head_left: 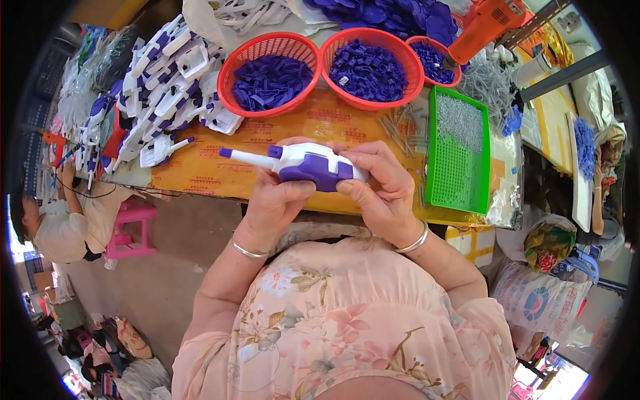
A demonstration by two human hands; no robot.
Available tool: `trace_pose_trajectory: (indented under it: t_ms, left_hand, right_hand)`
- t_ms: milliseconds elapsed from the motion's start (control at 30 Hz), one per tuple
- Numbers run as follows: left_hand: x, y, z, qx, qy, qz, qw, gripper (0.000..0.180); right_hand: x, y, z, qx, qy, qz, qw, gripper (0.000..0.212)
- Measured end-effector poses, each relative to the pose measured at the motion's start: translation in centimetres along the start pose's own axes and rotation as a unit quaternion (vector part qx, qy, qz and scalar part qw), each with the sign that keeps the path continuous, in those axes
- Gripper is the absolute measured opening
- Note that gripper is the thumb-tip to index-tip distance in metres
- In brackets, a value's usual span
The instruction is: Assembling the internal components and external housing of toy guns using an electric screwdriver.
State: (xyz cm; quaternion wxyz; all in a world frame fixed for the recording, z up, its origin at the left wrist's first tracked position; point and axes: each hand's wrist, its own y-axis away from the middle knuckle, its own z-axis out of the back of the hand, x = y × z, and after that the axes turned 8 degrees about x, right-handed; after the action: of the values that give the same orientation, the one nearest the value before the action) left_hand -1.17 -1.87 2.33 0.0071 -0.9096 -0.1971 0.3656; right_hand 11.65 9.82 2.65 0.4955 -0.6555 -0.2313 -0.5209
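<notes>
A white-and-purple plastic device [313,175] with a long white stem and a purple tip lies level above the near edge of the table. My left hand [277,203] grips its stem end, thumb pressed on the purple side. At the other end, my right hand [387,190] pinches the white body with thumb and fingers. Parts of the fingers behind the device are hidden. Left of my hands sits a large pile of similar white-and-purple devices [175,87], one lying apart at the pile's near side.
Red baskets of purple parts [270,80], [370,70] and a smaller red basket [437,63] stand at the back. A green tray [460,180] holds small metallic pieces. An orange power screwdriver [490,30] hangs at upper right. A person [63,230] works at far left beside a pink stool [130,230].
</notes>
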Motion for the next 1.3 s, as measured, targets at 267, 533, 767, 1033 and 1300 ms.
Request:
trace_pose_trajectory:
  t_ms: [267, 533, 767, 1033, 1300]
  left_hand:
    - [-0.1, -0.4, 1.7, 0.139, -0.064, -0.084, 0.985, 0.051]
    - [0.0, -0.1, 1.1, 0.107, -0.165, -0.055, 0.979, 0.047]
    - [-0.6, 0.1, 1.1, 0.079, -0.235, -0.04, 0.968, 0.046]
    - [1.1, -0.5, -1.7, 0.001, -0.235, -0.017, 0.972, 0.056]
    - [-0.2, 0.2, -1.1, 0.018, -0.529, 0.018, 0.848, 0.027]
  right_hand:
    - [1.2, -0.6, 0.6, 0.052, 0.136, 0.066, 0.987, 0.045]
    - [1.5, -1.2, 0.3, 0.099, 0.197, 0.117, 0.968, 0.049]
    - [0.4, -1.1, 0.1, 0.08, 0.142, 0.128, 0.978, 0.045]
    - [-0.8, -0.8, -0.3, -0.081, -0.319, -0.085, 0.94, 0.035]
    - [-2.1, -0.9, 2.0, -0.055, -0.233, -0.103, 0.965, 0.056]
